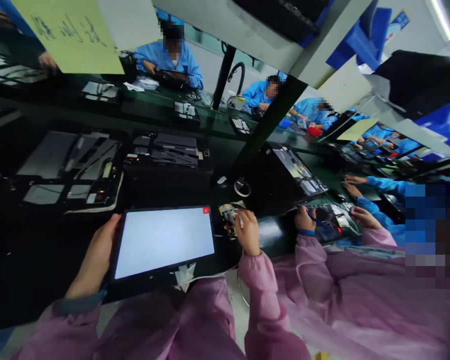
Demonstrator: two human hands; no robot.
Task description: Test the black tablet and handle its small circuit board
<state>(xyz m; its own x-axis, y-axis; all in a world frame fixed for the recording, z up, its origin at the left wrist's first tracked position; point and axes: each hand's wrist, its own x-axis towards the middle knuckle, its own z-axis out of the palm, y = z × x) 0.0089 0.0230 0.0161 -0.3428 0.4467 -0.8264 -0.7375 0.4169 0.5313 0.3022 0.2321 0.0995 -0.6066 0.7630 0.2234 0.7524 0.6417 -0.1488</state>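
Gripping the tablet (pixel 163 242) by its left edge, the left hand (pixel 96 252) sits in the head view with its fingers (pixel 113 223) curled narrowly around the dark bezel. The tablet lies on the green tabletop (pixel 270 232), its screen glowing blank white, with a small red mark in the top right corner. White tape (pixel 185 276) sticks to its lower edge.

Just beside the tablet's right edge, the right hand (pixel 248 232) bends over a small circuit board (pixel 228 215), its fingers (pixel 240 218) curled down onto it; whether they hold it is hard to tell. Pink sleeves cover both arms.

Beyond the board stands a tape roll (pixel 242 188) near a tilted black case (pixel 281 180). To the right, a co-worker's pink-sleeved hand (pixel 304 219) holds a blue pen (pixel 317 220) over an opened device (pixel 328 223). Dark stacked panels (pixel 165 149) fill the tabletop ahead, and people in blue (pixel 168 60) work across it.
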